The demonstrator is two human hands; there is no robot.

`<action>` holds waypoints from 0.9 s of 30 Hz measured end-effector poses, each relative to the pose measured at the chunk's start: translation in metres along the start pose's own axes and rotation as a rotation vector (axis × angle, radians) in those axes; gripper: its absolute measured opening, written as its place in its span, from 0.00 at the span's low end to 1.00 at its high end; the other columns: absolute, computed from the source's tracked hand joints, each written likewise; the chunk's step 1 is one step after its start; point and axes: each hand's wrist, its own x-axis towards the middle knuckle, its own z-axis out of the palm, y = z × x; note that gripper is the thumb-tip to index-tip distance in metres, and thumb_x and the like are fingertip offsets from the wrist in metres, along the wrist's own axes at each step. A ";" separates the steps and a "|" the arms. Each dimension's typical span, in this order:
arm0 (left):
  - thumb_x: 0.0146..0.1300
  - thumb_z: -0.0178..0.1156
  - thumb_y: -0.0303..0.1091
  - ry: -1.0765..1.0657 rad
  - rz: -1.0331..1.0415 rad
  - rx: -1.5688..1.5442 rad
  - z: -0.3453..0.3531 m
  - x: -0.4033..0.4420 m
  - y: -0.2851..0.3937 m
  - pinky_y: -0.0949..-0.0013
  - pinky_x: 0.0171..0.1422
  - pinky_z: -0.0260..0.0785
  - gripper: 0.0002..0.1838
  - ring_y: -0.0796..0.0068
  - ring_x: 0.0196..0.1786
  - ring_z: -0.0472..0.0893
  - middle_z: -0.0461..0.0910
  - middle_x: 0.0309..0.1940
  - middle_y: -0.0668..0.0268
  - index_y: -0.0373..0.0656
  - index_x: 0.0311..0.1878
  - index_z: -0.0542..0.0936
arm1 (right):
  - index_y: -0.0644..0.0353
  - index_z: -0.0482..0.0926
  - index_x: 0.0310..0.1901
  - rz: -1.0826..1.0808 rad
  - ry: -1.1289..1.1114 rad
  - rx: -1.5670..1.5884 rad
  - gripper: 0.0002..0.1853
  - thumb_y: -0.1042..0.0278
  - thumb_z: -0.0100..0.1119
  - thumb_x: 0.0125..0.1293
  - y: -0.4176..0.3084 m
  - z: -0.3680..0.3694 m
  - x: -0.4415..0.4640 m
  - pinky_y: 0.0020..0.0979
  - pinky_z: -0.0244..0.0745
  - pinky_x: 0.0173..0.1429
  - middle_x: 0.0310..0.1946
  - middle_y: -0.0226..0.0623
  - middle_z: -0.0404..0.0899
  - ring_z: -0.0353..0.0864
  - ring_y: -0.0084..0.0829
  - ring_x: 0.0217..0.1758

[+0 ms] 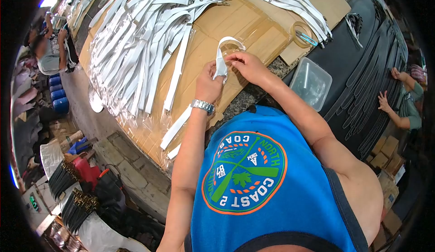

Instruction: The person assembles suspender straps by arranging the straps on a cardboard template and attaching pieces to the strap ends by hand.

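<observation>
A white strap (220, 62) is looped between my two hands above the cardboard-covered table. My left hand (210, 81), with a metal watch on its wrist, has its fingers closed round the strap's lower part. The fingers of my right hand (244, 65) are pinched together beside the loop; what lies between their tips is too small to make out. To the left of my hands spreads a big pile of white straps (145, 48) with metal buckles. Strap ends (176, 127) stick out past my left wrist.
Cardboard (244, 23) covers the table. A tape roll (301, 34) with a light blue tool lies near a clear plastic box (311, 83). Black straps (362, 80) lie at the right, where another person's hands (385, 101) reach in. Another person (50, 52) is at the far left.
</observation>
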 end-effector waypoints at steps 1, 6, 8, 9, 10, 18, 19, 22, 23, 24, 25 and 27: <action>0.61 0.55 0.16 -0.013 -0.043 -0.037 -0.003 0.003 -0.001 0.69 0.52 0.78 0.25 0.67 0.50 0.85 0.83 0.50 0.51 0.31 0.63 0.70 | 0.60 0.82 0.54 -0.043 0.033 -0.143 0.14 0.74 0.56 0.68 -0.005 -0.001 -0.004 0.34 0.75 0.55 0.48 0.37 0.83 0.81 0.34 0.50; 0.59 0.53 0.15 -0.109 -0.138 -0.269 -0.014 0.014 0.000 0.67 0.50 0.81 0.26 0.63 0.50 0.85 0.82 0.50 0.47 0.29 0.64 0.67 | 0.54 0.82 0.55 -0.250 0.130 -0.326 0.18 0.73 0.61 0.63 -0.001 0.009 -0.019 0.39 0.75 0.54 0.48 0.40 0.80 0.79 0.45 0.52; 0.59 0.52 0.14 -0.111 -0.162 -0.278 -0.013 0.013 0.007 0.66 0.50 0.82 0.27 0.63 0.49 0.86 0.83 0.49 0.47 0.29 0.65 0.66 | 0.53 0.83 0.54 -0.285 0.138 -0.342 0.17 0.72 0.62 0.62 -0.003 0.012 -0.020 0.40 0.76 0.54 0.48 0.39 0.79 0.79 0.45 0.52; 0.59 0.51 0.14 -0.112 -0.173 -0.282 -0.012 0.012 0.012 0.66 0.51 0.82 0.27 0.62 0.48 0.86 0.83 0.49 0.46 0.29 0.65 0.66 | 0.54 0.83 0.52 -0.276 0.127 -0.350 0.16 0.72 0.63 0.62 -0.005 0.010 -0.020 0.40 0.76 0.54 0.48 0.39 0.79 0.79 0.45 0.52; 0.60 0.51 0.14 -0.117 -0.188 -0.254 -0.012 0.012 0.017 0.66 0.51 0.82 0.28 0.62 0.47 0.86 0.83 0.48 0.47 0.29 0.66 0.65 | 0.54 0.83 0.51 -0.267 0.115 -0.358 0.15 0.71 0.63 0.62 -0.006 0.009 -0.020 0.41 0.76 0.54 0.48 0.39 0.79 0.79 0.45 0.52; 0.61 0.51 0.15 -0.157 -0.158 -0.023 -0.014 0.016 0.012 0.68 0.50 0.80 0.32 0.66 0.46 0.87 0.85 0.47 0.50 0.35 0.71 0.62 | 0.57 0.76 0.39 -0.233 -0.023 -0.470 0.07 0.68 0.62 0.61 -0.012 0.001 -0.013 0.44 0.74 0.45 0.39 0.38 0.79 0.79 0.45 0.45; 0.60 0.53 0.16 -0.171 -0.124 0.007 -0.014 0.017 0.009 0.67 0.50 0.80 0.33 0.66 0.47 0.86 0.84 0.48 0.51 0.36 0.71 0.61 | 0.57 0.75 0.38 -0.196 -0.083 -0.490 0.07 0.67 0.62 0.61 -0.014 -0.001 -0.012 0.44 0.74 0.44 0.37 0.38 0.79 0.79 0.46 0.43; 0.59 0.59 0.20 -0.223 -0.034 0.130 -0.014 0.015 0.010 0.66 0.52 0.79 0.38 0.67 0.49 0.86 0.84 0.50 0.51 0.38 0.73 0.60 | 0.56 0.74 0.37 -0.160 -0.129 -0.546 0.06 0.67 0.60 0.62 -0.019 0.000 -0.010 0.46 0.74 0.42 0.33 0.40 0.79 0.79 0.47 0.40; 0.58 0.62 0.21 -0.249 -0.014 0.193 -0.015 0.012 0.018 0.65 0.52 0.78 0.40 0.66 0.50 0.86 0.84 0.51 0.51 0.40 0.74 0.59 | 0.57 0.75 0.37 -0.156 -0.136 -0.528 0.06 0.67 0.59 0.62 -0.020 -0.001 -0.010 0.47 0.74 0.42 0.33 0.41 0.80 0.80 0.48 0.40; 0.57 0.64 0.23 -0.275 0.007 0.256 -0.015 0.008 0.024 0.64 0.53 0.78 0.42 0.64 0.51 0.85 0.84 0.52 0.52 0.41 0.75 0.58 | 0.57 0.75 0.37 -0.153 -0.144 -0.510 0.05 0.67 0.58 0.62 -0.021 -0.002 -0.010 0.49 0.74 0.42 0.34 0.43 0.80 0.80 0.50 0.41; 0.56 0.64 0.23 -0.238 0.058 0.361 -0.015 0.006 0.026 0.63 0.53 0.78 0.43 0.63 0.50 0.85 0.84 0.50 0.52 0.40 0.76 0.58 | 0.57 0.75 0.37 -0.150 -0.151 -0.492 0.05 0.67 0.58 0.62 -0.022 -0.002 -0.009 0.50 0.74 0.43 0.34 0.44 0.81 0.81 0.51 0.41; 0.56 0.65 0.24 -0.164 0.156 0.573 -0.011 0.001 0.029 0.62 0.54 0.77 0.44 0.59 0.50 0.85 0.85 0.47 0.53 0.39 0.76 0.57 | 0.57 0.76 0.37 -0.110 -0.189 -0.431 0.06 0.66 0.58 0.61 -0.019 -0.001 -0.008 0.51 0.74 0.42 0.34 0.44 0.82 0.81 0.51 0.41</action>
